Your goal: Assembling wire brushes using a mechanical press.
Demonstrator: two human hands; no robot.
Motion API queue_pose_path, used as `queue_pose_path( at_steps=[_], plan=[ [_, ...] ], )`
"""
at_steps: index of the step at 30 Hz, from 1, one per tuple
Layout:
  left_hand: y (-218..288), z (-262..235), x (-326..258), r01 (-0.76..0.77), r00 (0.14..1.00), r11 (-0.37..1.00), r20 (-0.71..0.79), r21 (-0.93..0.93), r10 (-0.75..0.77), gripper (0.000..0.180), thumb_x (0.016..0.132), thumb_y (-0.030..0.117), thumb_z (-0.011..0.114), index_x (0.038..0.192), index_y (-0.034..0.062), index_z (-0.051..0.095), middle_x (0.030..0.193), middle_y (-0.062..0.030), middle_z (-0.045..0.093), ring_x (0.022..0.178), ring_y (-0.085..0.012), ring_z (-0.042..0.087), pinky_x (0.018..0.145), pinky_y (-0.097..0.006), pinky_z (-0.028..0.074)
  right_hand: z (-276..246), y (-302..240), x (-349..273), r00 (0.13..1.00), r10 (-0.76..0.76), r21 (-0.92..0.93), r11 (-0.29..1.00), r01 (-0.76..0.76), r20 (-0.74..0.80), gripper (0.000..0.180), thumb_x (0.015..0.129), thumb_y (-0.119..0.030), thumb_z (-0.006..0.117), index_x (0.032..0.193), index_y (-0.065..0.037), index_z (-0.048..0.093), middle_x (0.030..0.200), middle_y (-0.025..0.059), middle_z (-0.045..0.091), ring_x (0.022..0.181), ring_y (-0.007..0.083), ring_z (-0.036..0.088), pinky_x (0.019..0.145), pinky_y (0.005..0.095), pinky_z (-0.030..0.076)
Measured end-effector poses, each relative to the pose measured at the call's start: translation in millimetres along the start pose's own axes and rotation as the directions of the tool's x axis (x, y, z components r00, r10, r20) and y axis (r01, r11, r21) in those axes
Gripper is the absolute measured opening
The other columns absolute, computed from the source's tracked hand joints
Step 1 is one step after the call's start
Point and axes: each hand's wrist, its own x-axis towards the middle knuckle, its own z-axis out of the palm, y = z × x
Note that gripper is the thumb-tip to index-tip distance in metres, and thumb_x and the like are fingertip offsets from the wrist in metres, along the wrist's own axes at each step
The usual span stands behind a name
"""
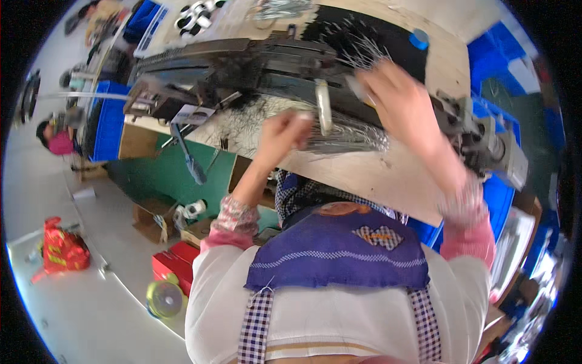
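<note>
My left hand point(284, 138) is closed, its fingers curled beside a white, tube-like handle point(324, 108) on the long dark metal machine point(267, 70). Whatever lies in its fingertips is too small to make out. A bundle of thin silvery wires point(348, 138) lies on the table just right of that hand. My right hand point(397, 100) is raised over the machine's right part, smeared by motion, so its grip is unclear. Beyond its fingers, more thin wires point(364, 48) fan out on a black mat point(339, 27).
The machine spans the wooden table point(388, 176). A blue round cap point(419, 39) rests at the mat's right. Blue-handled pliers point(193, 167) hang at the table's left edge. Blue bins point(109, 121) stand at the left. White rolls point(197, 18) lie at the back.
</note>
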Motion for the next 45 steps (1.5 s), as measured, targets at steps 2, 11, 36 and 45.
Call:
queue_pose_path(
  at_steps=[2,11,36,45],
  plan=[
    [-12.1,-37.8,-6.2,0.119,0.924,0.985,-0.349,-0.129,-0.157,0.053,0.091,0.050,0.053,0.058,0.0087,0.056,0.048,0.0012,0.048,0.043,-0.0074,0.046,0.042,-0.023,0.032,-1.9,-2.2,-45.9,0.986,-0.009,0.159,0.987,-0.018,0.164,0.024,0.076,-0.009,0.065,0.099,-0.006,0.059,0.090,0.0126,0.054,0.074,0.0329,0.063,0.060,0.0406,0.053],
    [-16.0,-92.7,19.7,0.037,0.884,0.851,-0.380,-0.523,-0.272,0.029,0.094,0.027,0.057,0.092,-0.0003,0.065,0.062,-0.0024,0.055,0.042,-0.0075,0.039,0.037,-0.023,0.024,66.1,67.6,-52.9,0.869,0.456,-0.187,0.886,-0.424,0.190,0.023,0.090,-0.022,0.056,0.093,-0.001,0.048,0.095,0.0191,0.054,0.085,0.0406,0.058,0.068,0.0462,0.049],
    [80.0,129.2,41.8,0.155,0.987,0.818,0.113,-0.554,-0.111,0.023,0.097,0.025,0.052,0.083,0.0060,0.054,0.059,0.0045,0.040,0.040,-0.0060,0.030,0.038,-0.023,0.022,-96.9,17.3,-42.4,0.891,0.451,0.179,0.873,-0.453,0.057,0.011,0.088,-0.012,0.057,0.091,-0.002,0.061,0.084,0.0161,0.064,0.079,0.0345,0.063,0.067,0.0386,0.049],
    [82.5,132.9,34.2,0.167,0.986,0.778,0.089,-0.606,-0.142,0.023,0.098,0.026,0.051,0.085,0.0069,0.054,0.057,0.0038,0.036,0.046,-0.0074,0.031,0.043,-0.024,0.023,-16.5,60.1,37.6,0.714,0.215,0.217,0.860,-0.463,0.667,0.018,0.086,-0.011,0.058,0.097,0.002,0.066,0.073,0.0081,0.064,0.065,0.0129,0.062,0.061,0.0295,0.050]
  ],
)
